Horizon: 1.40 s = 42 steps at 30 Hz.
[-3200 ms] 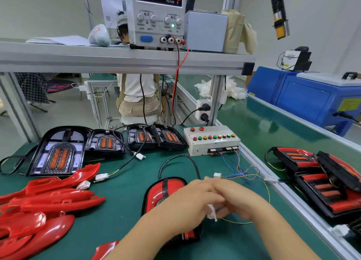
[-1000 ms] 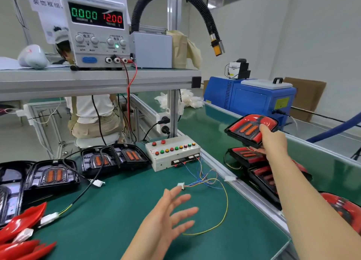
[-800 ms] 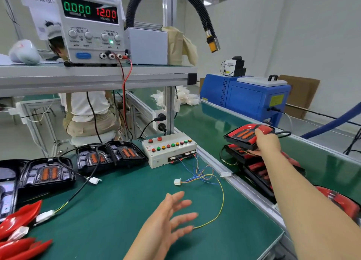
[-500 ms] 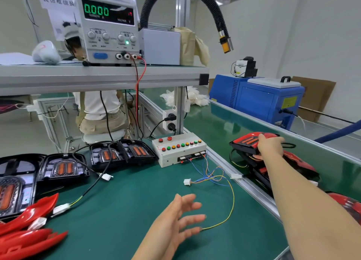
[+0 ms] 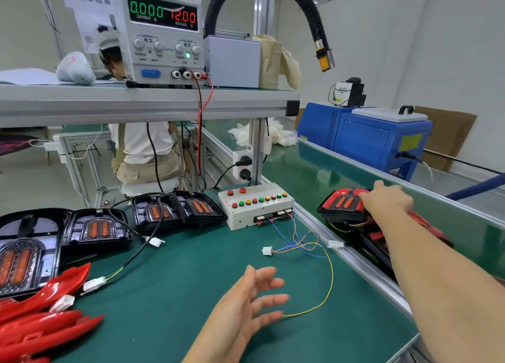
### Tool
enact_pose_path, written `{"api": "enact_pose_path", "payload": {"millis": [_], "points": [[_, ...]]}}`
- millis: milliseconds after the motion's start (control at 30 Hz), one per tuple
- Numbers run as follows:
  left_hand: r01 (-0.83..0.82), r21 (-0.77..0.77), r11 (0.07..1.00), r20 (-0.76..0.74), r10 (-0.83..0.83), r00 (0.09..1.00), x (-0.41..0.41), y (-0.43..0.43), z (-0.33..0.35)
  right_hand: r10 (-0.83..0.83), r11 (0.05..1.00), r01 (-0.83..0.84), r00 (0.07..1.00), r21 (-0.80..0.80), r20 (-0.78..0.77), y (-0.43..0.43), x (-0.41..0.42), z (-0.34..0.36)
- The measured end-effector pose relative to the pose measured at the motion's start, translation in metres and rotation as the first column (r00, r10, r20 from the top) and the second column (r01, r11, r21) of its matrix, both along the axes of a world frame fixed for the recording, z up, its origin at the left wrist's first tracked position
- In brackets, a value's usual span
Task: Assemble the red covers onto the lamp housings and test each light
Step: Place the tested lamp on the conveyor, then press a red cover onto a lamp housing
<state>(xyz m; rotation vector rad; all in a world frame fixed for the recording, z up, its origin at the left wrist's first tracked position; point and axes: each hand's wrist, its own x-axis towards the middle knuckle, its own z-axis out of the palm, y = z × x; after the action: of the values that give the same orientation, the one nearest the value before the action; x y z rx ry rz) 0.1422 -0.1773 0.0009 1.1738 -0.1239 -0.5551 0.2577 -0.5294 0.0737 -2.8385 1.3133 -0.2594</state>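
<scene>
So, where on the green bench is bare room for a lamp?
Bare mat lies between the black cable, the button box and the left hand. Crowded: red covers and housings at left, loose wires at right.

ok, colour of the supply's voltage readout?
Red; voltage readout shows clearly in the head view.

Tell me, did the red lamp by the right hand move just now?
Yes. The red lamp went down: it was held up before the blue machine, now it lies on the lamp stack.

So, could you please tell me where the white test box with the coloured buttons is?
Head view: the test box sits centre-right on the green mat, right of the black lamp housings, by the shelf post.
</scene>
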Motion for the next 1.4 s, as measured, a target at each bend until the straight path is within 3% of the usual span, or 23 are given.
{"api": "enact_pose_path", "payload": {"millis": [100, 167, 233, 300, 500, 567, 700, 833, 967, 1067, 1233, 1400], "points": [[0.004, -0.003, 1.0, -0.002, -0.004, 1.0, 0.001, -0.001, -0.001, 0.038, 0.984, -0.06, 0.991, -0.169, -0.132, 0.007, 0.002, 0.0], [0.008, -0.008, 1.0, 0.003, -0.008, 1.0, 0.001, 0.0, -0.002, 0.161, 0.941, -0.206, 0.97, -0.268, -0.18, 0.005, 0.006, -0.002], [0.012, -0.013, 1.0, 0.007, -0.012, 1.0, 0.001, 0.001, -0.002, 0.373, 0.862, -0.439, 0.888, -0.255, -0.269, 0.0, 0.011, -0.007], [0.015, -0.023, 1.0, 0.008, -0.015, 1.0, 0.002, 0.002, -0.002, 0.49, 0.845, -0.528, 0.829, -0.087, -0.27, 0.004, 0.011, -0.008], [0.038, -0.037, 0.999, 0.001, -0.038, 0.999, 0.003, 0.003, -0.004, 0.475, 0.88, -0.425, 0.799, 0.213, -0.369, 0.012, 0.023, -0.023], [0.043, -0.036, 0.998, 0.005, -0.043, 0.999, 0.004, 0.003, -0.005, 0.48, 0.875, -0.463, 0.786, 0.142, -0.39, 0.013, 0.028, -0.031], [0.049, -0.033, 0.998, -0.005, -0.049, 0.999, 0.005, 0.002, -0.006, 0.443, 0.871, -0.485, 0.844, -0.078, -0.303, 0.03, 0.036, -0.043], [0.056, -0.017, 0.998, -0.024, -0.056, 0.998, 0.005, 0.0, -0.005, 0.285, 0.929, -0.325, 0.933, -0.177, -0.219, 0.047, 0.043, -0.061], [0.049, -0.016, 0.999, -0.031, -0.049, 0.998, 0.004, 0.001, -0.005, 0.167, 0.965, -0.206, 0.959, -0.162, -0.227, 0.054, 0.051, -0.062], [0.043, -0.02, 0.999, -0.037, -0.043, 0.998, 0.003, 0.002, -0.005, 0.201, 0.966, -0.233, 0.95, -0.114, -0.238, 0.049, 0.054, -0.058], [-0.005, 0.004, 1.0, -0.057, 0.006, 0.998, 0.002, 0.004, -0.003, 0.279, 0.959, -0.264, 0.948, 0.106, -0.156, 0.046, 0.057, -0.05], [-0.07, 0.046, 0.997, -0.104, 0.074, 0.992, 0.002, 0.005, 0.001, 0.321, 0.947, -0.305, 0.918, 0.104, -0.233, 0.048, 0.056, -0.046]]}}
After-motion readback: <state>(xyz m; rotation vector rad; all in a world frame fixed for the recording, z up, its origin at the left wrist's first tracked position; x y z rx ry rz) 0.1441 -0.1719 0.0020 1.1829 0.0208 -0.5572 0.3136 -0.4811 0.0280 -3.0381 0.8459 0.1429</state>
